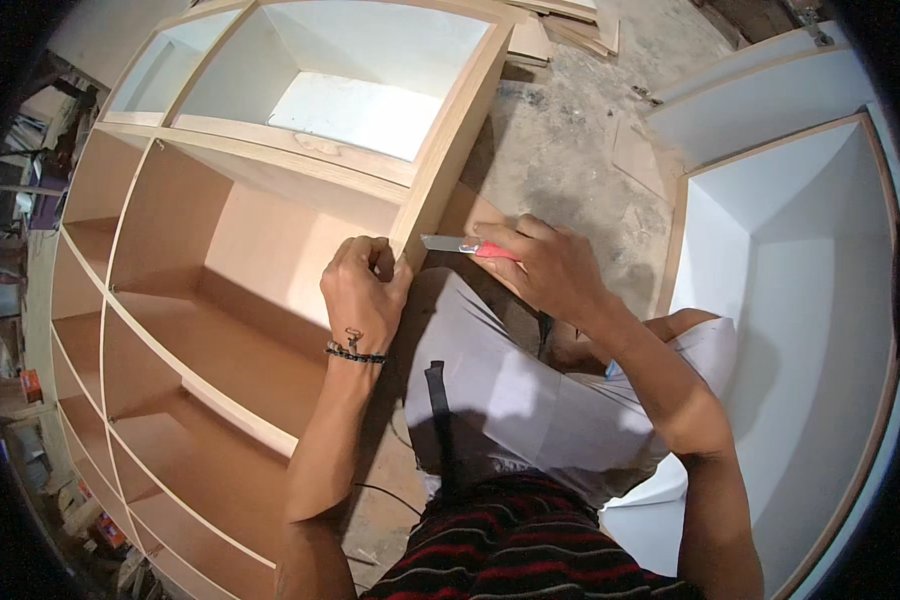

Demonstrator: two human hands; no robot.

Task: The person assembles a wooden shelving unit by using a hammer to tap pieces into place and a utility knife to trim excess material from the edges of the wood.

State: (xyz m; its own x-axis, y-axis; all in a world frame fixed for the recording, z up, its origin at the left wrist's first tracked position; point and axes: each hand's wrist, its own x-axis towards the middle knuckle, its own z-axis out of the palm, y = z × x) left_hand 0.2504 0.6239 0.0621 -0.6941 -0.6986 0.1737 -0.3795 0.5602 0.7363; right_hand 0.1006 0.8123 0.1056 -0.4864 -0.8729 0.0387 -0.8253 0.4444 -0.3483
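Observation:
A large wooden cabinet with open compartments lies to my left, its pale front frame facing up. My left hand is closed at the frame's right edge, with fingers curled and the thumb against the wood. Whether a thin strip is also pinched there cannot be made out. My right hand grips a utility knife by its red handle. The knife's long blade is extended and points left, its tip beside the cabinet's edge, just right of my left hand.
A second, white-lined cabinet with a brown-edged rim stands close on my right. White panels lie beyond it. Wood offcuts rest on the dusty concrete floor ahead. Clutter lines the far left. A thin black cable runs near my left elbow.

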